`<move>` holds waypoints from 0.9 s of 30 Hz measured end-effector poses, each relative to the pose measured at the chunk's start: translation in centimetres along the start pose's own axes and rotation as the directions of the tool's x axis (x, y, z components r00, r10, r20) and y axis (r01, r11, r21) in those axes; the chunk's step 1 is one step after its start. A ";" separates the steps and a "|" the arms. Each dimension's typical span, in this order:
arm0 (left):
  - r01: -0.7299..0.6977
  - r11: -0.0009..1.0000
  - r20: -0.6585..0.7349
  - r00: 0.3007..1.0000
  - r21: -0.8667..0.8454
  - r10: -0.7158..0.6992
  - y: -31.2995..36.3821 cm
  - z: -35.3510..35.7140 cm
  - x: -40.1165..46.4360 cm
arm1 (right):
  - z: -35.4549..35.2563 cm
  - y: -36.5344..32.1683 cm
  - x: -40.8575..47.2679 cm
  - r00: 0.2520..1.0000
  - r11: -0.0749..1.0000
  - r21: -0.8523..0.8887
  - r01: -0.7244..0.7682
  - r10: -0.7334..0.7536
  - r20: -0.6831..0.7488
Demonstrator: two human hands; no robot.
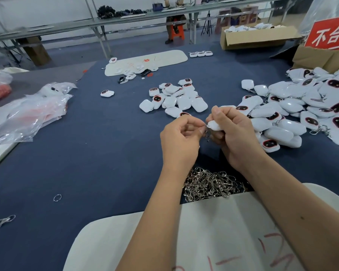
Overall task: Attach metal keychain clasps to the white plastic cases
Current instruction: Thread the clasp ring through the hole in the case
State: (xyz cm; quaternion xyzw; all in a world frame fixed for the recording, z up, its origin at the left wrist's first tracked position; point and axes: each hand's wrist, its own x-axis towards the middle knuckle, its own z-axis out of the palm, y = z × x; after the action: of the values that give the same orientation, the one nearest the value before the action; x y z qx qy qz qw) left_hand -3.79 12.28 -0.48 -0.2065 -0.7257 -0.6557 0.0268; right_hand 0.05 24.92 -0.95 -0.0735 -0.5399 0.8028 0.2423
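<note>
Right hand: we see the right hand (232, 133) curled round a white case (214, 125), held above the table's centre.
Left hand: the left hand (181, 137) pinches a metal clasp (206, 132) at the case's 9 o'clock edge.
Clasp pile: the clasp pile (209, 184) lies at 6 o'clock of the hands.
Case heap: the case heap (301, 106) lies at 2 o'clock.

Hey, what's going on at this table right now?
A person is fitting a metal keychain clasp onto a white plastic case. The right hand grips the case, and the left hand pinches the clasp at its edge. A pile of spare clasps lies below the wrists, with heaps of cases beyond.
</note>
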 end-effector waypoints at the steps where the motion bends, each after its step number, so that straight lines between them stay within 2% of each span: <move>1: -0.001 1.000 -0.022 1.000 0.023 0.002 0.0 0.0 0.0 | 0.0 0.0 -0.1 1.000 1.000 0.018 -0.012 0.011 0.021; 6: -0.030 0.996 -0.106 0.994 0.084 0.039 -0.3 -0.7 0.3 | 0.1 0.2 -0.3 0.992 0.994 0.098 -0.048 0.036 0.123; 11: -0.184 0.957 0.021 0.983 0.226 0.184 -0.7 -1.1 0.0 | -0.1 0.2 -0.4 0.994 0.999 -0.011 -0.038 0.039 0.098; 14: -0.227 0.934 0.080 0.974 0.277 0.213 -0.9 -1.2 0.0 | -0.1 0.2 -0.4 0.998 0.998 -0.058 -0.014 0.017 0.068; 17: -0.145 0.976 0.023 0.989 0.160 0.143 -0.8 -0.7 0.2 | 0.0 0.0 -0.5 0.999 0.999 0.045 -0.026 0.024 0.043; 19: 0.002 1.000 -0.004 1.000 0.022 -0.002 -0.4 -0.2 0.2 | 0.0 -0.2 -0.3 0.998 0.989 0.144 -0.044 0.037 0.051; 22: 0.202 0.966 0.070 0.979 -0.164 -0.193 0.0 0.3 0.0 | -0.1 -0.4 -0.2 0.997 0.979 0.198 -0.052 0.041 0.061; 27: 0.275 0.879 0.026 0.957 -0.390 -0.288 0.2 0.0 0.1 | 0.0 -0.2 -0.3 0.994 0.981 0.180 -0.071 0.056 0.089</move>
State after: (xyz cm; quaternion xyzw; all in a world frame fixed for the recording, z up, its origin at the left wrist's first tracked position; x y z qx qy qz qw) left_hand -3.84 12.30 -0.29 -0.0894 -0.6024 -0.7871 -0.0983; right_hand 0.38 24.88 -0.84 -0.0345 -0.4710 0.8585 0.1996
